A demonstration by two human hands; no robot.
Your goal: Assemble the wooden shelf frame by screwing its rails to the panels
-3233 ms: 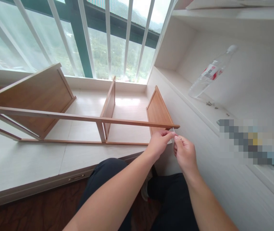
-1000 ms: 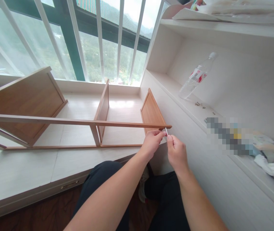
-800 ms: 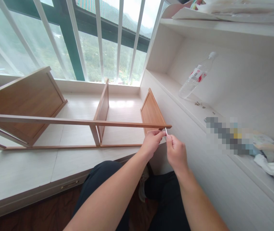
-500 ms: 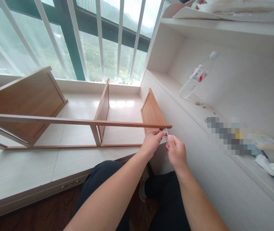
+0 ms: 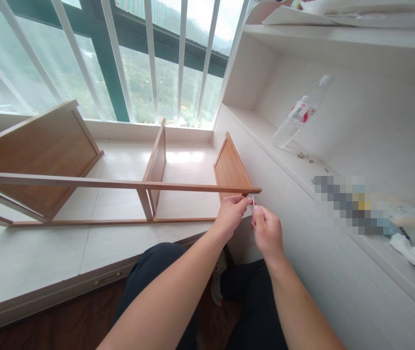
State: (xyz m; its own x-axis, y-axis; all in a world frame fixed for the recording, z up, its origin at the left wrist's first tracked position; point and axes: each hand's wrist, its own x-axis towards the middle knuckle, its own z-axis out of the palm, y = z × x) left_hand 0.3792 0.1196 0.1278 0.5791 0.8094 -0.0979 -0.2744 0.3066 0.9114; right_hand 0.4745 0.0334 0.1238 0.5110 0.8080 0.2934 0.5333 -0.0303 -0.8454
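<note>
A wooden shelf frame (image 5: 185, 187) lies on its side along the pale bench top, with panels standing across it. At its right end my right hand (image 5: 268, 231) pinches a thin metal rod (image 5: 253, 200) between thumb and fingers; the rod points up toward the end of the rail. My left hand (image 5: 231, 216) is beside it, thumb and fingertips pinched together close to the rod's upper end, just below the rail. What lies between the left fingertips is too small to tell. The end panel (image 5: 233, 165) rises behind both hands.
On the shelf at right stand a clear plastic bottle (image 5: 300, 112), several small metal fittings (image 5: 301, 155), a blurred-out patch and a crumpled white cloth (image 5: 409, 249). White window bars (image 5: 151, 63) rise behind the bench. A drawer handle (image 5: 108, 278) shows below the bench edge.
The view has shifted very slightly. Both hands keep nearly the same place and grip, and the shelf frame has not moved.
</note>
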